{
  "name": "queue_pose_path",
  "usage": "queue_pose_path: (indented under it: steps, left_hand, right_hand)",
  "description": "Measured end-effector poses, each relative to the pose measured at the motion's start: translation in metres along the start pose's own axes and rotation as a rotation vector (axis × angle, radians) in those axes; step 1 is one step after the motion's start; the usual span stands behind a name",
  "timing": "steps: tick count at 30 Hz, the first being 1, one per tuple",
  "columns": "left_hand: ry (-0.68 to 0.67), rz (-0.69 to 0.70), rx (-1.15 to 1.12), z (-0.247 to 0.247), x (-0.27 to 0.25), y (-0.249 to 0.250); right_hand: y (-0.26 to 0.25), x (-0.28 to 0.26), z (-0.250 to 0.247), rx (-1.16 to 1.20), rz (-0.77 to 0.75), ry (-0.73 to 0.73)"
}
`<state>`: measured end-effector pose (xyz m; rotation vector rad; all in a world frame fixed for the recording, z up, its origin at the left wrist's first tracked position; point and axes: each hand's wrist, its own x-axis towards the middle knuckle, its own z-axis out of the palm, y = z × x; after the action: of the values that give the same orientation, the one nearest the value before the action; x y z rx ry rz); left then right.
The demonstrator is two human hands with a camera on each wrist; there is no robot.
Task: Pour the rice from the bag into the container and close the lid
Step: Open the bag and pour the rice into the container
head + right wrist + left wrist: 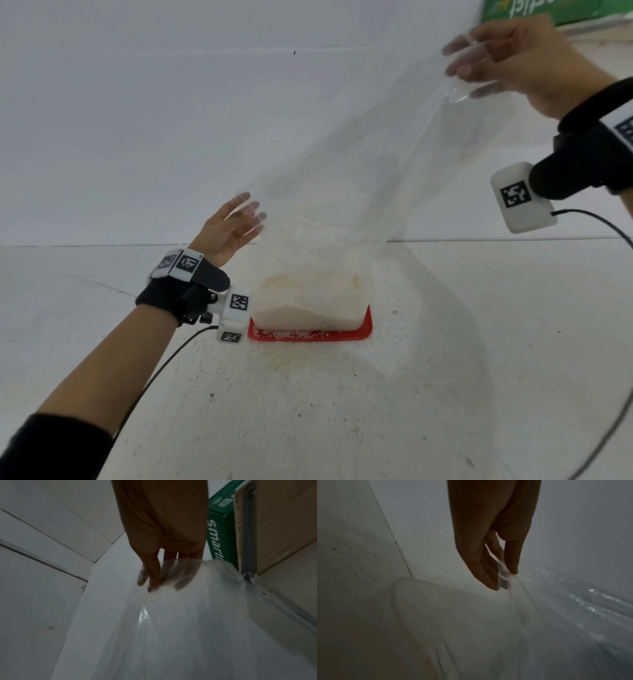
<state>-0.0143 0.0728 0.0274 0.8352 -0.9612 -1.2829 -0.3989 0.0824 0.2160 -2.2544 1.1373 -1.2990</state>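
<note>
Right hand [507, 65] grips the clear plastic bag [359, 171] up high; left hand [233, 229] pinches its lower edge above the rice-filled translucent container [308, 305] on the red lid [363, 334].

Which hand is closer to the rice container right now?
Left. The left hand holds the bag's lower edge just above and left of the container; the right hand holds the far end, raised high.

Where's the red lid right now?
Head view: the red lid lies flat on the table, under the rice-filled container, just right of the left hand's wrist camera.
</note>
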Motion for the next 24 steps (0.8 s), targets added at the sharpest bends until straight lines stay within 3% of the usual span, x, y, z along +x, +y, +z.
queue_pose_path:
  steps: [8,17,19,24]
  left_hand:
    - [0.101,0.002,-0.048,0.004,-0.001,-0.020]
    - [0.126,0.078,-0.095,0.005,0.001,-0.004]
    - [0.118,0.130,-0.063,0.008,0.000,0.007]
    - [-0.017,0.148,0.185,0.023,-0.006,0.038]
  right_hand:
    - [-0.024,-0.005,0.018,0.027,-0.089,0.043]
    - [-0.021,-0.015,0.013,0.010,-0.086,0.119]
    - [-0.006,-0.019,0.007,-0.014,0.000,0.104]
    - [0.046,-0.037,0.010,-0.050,0.423,0.014]
